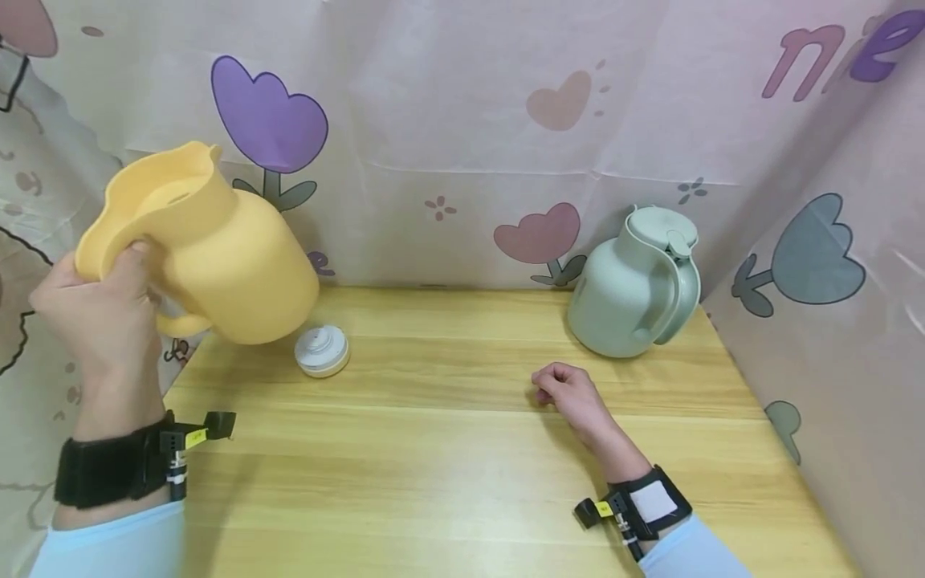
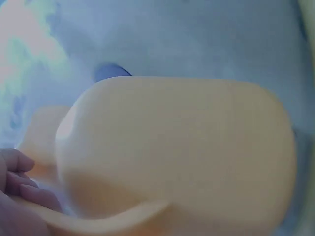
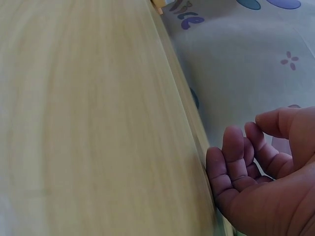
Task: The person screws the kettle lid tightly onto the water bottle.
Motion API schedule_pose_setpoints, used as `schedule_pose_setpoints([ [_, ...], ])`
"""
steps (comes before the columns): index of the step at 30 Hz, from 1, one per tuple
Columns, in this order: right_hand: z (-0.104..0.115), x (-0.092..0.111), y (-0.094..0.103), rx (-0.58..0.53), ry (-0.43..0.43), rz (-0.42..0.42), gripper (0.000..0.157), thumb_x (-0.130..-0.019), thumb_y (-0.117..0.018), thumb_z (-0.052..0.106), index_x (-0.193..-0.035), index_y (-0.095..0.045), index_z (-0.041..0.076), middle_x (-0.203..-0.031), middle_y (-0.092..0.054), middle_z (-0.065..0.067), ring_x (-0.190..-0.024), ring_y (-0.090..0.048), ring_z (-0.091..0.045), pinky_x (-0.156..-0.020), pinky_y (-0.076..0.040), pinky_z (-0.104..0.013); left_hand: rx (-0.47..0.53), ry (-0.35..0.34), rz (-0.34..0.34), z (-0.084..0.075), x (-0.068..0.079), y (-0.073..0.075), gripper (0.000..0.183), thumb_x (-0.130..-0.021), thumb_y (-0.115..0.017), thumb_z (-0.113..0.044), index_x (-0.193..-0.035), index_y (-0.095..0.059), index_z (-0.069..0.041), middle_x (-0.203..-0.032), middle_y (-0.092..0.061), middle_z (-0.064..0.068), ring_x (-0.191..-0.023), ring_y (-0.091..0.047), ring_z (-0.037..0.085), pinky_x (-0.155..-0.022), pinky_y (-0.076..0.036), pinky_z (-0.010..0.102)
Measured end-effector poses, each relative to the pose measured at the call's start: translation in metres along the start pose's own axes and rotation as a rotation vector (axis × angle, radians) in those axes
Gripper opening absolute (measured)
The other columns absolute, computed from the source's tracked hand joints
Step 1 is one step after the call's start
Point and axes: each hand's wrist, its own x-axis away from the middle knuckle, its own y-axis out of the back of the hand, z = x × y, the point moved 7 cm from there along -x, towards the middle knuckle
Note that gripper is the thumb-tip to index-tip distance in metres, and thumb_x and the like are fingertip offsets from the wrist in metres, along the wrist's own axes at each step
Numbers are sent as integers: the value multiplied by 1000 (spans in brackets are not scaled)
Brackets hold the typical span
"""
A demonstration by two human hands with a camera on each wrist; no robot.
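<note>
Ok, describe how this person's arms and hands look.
The left hand and right hand are bare. Each side has a black strap with a small black camera and a yellow label; the right strap has a white patch. The sleeves are pale blue.

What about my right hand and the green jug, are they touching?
Apart. The head view shows it: a bare strip of tabletop lies between the right hand and the base of the green jug.
</note>
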Motion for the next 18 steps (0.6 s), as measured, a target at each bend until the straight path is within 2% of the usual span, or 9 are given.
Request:
schedule_pose_setpoints([
  [3, 5, 3, -1, -5, -5, 2, 31, -96, -58, 21, -101, -62, -9, -89, -61, -23, -87, -60, -34, -84, -52, -41, 8, -8, 41, -12, 20, -9, 27, -69, -82, 2, -92, -69, 8, -74, -59, 9, -52, -44, 16, -38, -36, 18],
  [6, 7, 4, -1, -16, -13, 7, 30, -96, -57, 20, -102, -61, -10, -91, -60, -26, -89, -60, -36, -85, -52, -43, -35, 33, 84, -14, 43, -15, 38, -64, -88, -7, -95, -70, 5, -78, -63, 9, -52, -46, 16, -38, -38, 19],
  [10, 1, 1, -2, -18, -11, 3, 30, -96, -58, 21, -103, -62, -8, -91, -61, -24, -87, -60, -33, -84, -53, -41, -184, 147, 126, 1, 75, -19, 45, -63, -90, -22, -98, -71, -3, -80, -64, 6, -53, -49, 16, -41, -41, 19],
  [12, 0, 0, -2, -8, -5, 0, 30, -96, -58, 21, -102, -63, -8, -91, -61, -23, -86, -60, -31, -83, -53, -39, -275, 171, 151, 12, 92, -23, 45, -65, -89, -28, -100, -71, -6, -79, -64, 5, -56, -51, 15, -43, -43, 19],
  [14, 0, 0, -2, -1, 2, 1, 30, -96, -57, 21, -102, -63, -7, -90, -61, -21, -86, -61, -30, -82, -53, -38, -363, 134, 182, 22, 109, -30, 42, -69, -86, -32, -101, -71, -8, -77, -64, 3, -54, -52, 15, -43, -44, 18],
  [16, 0, 0, -1, 4, 5, -1, 29, -96, -57, 21, -102, -63, -7, -89, -62, -20, -85, -61, -29, -81, -53, -37, -420, 46, 215, 32, 126, -36, 37, -74, -83, -34, -98, -71, -8, -73, -64, 1, -52, -55, 16, -41, -44, 18],
  [18, 0, 0, 0, 4, 7, -7, 28, -96, -56, 20, -103, -63, -7, -90, -62, -21, -84, -61, -29, -80, -53, -37, -436, -49, 256, 42, 143, -44, 33, -77, -80, -34, -93, -71, -6, -68, -64, 1, -50, -57, 18, -39, -45, 20],
])
